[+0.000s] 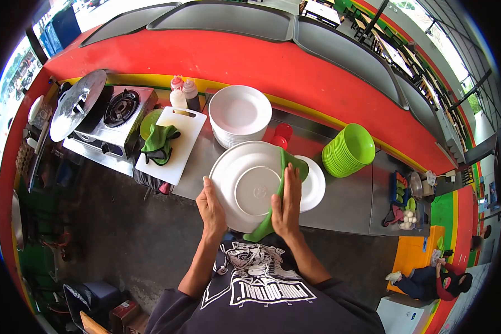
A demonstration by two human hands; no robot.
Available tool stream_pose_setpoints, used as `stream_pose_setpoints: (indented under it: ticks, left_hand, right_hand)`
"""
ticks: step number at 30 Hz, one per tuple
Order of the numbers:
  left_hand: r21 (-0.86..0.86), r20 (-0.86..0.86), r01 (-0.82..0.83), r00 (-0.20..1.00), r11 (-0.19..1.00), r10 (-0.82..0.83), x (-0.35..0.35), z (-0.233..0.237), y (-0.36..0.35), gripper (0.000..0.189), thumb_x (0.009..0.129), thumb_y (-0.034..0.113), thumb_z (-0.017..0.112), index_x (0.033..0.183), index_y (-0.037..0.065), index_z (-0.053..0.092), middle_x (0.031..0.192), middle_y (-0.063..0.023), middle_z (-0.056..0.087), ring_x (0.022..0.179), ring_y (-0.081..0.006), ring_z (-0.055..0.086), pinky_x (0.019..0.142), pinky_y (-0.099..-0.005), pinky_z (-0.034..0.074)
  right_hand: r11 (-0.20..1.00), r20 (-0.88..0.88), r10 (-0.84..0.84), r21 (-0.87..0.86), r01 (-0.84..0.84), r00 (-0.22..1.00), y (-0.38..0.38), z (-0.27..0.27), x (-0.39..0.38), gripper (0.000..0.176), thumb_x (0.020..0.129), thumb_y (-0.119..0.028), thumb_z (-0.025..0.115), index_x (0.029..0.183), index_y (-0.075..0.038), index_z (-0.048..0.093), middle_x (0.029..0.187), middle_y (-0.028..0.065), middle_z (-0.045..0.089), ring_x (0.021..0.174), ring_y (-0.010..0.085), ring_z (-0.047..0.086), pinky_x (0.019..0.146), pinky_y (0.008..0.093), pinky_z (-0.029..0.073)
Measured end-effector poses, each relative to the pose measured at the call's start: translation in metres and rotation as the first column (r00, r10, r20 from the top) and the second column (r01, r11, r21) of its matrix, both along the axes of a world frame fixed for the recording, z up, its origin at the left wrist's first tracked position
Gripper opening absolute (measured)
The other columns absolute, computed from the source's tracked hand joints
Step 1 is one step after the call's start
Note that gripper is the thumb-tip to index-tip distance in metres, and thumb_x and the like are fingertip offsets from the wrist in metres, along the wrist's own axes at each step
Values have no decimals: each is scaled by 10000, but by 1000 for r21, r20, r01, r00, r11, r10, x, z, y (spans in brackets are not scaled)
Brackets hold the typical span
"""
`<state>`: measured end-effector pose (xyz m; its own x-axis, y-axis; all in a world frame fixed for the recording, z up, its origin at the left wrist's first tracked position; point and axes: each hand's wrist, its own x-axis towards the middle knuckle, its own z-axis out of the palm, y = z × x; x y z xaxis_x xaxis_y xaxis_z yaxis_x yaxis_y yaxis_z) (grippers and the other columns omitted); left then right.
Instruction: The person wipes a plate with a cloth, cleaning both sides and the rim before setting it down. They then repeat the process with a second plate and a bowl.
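Observation:
My left hand (210,209) grips the left rim of a white plate (256,189), its thumb along the edge. The plate is turned with its underside and foot ring toward me. My right hand (286,203) presses a green cloth (259,228) against the plate's right side, fingers stretched along the rim and closed on the cloth. Behind the cloth, partly hidden, is a smaller white dish (315,189) on the counter. Just beyond the held plate stands a stack of white plates (240,111).
A steel counter (339,203) holds green bowls (355,146), red cups (283,133), sauce bottles (189,93) and a white cutting board (175,150) with a green-black cloth (160,143). A gas stove (114,119) stands left. A person (440,278) sits at far right.

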<state>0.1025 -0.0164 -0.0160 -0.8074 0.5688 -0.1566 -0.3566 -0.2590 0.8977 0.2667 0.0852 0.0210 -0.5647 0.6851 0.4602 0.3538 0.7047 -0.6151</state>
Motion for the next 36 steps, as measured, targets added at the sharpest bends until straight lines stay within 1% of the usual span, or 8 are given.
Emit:
stream_pose_setpoints:
  ticks: [4,8,14,17,22,25,30,36]
  left_hand:
    - [23,53,-86,995,996,85,2,7,4,527,1071,447,417,1052,-18,663,912,-74,712,740,-114,657,676,-257,539]
    - [17,105,-132,986,991,130,4,10,9,521,1073,448,406,1109,-17,639,974,-84,701,805,-126,662,717,-276,544]
    - [-18,147,-133,980,991,135,2,15,15,524,1070,455,408,1118,-16,632,994,-97,699,816,-139,664,724,-287,548]
    - [-47,119,-120,985,992,125,1,13,15,524,1077,448,392,1047,-8,647,915,-72,695,750,-120,644,677,-271,535]
    - [-4,151,18,988,1000,-17,5,19,12,520,1085,440,373,948,26,656,797,-24,669,649,-71,588,571,-235,485]
    - [39,110,108,988,993,-112,0,16,5,504,1088,436,373,930,47,653,756,9,635,619,-46,534,537,-224,444]
    - [-52,7,115,993,992,-115,14,27,7,509,1079,435,419,887,26,654,753,38,615,631,-16,489,540,-211,413]
    - [-133,-72,44,996,990,-54,9,13,2,518,1071,428,457,826,16,654,683,72,522,607,-17,388,508,-222,317]
  right_hand:
    - [999,70,31,38,-34,997,-33,-18,2,862,1012,-504,433,1546,89,108,1593,341,119,1472,527,142,1175,620,151]
    - [996,129,47,73,-57,991,-38,-27,3,891,1004,-555,416,1541,95,127,1595,330,136,1458,553,151,1169,625,165]
    - [979,187,35,191,-71,982,-36,-7,-15,814,980,-449,528,1527,78,236,1595,271,240,1452,520,223,1135,610,258]
    - [952,256,206,169,-254,944,-51,-6,-20,755,962,-380,575,1523,40,296,1598,224,278,1471,452,247,1127,592,290]
    - [884,367,341,189,-429,865,-59,14,-35,628,995,-338,446,1520,-7,351,1596,147,327,1475,317,309,1199,460,239]
    - [864,348,413,142,-483,842,-41,30,-47,633,989,-333,458,1533,-29,342,1586,145,347,1467,326,322,1200,470,238]
    - [915,272,311,174,-364,911,6,33,-61,529,1038,-360,434,1450,-28,460,1507,169,453,1421,343,390,1171,479,288]
    - [994,74,108,-25,-107,991,54,9,-33,543,1035,-346,475,1454,-1,436,1476,212,472,1367,367,450,1139,448,342]
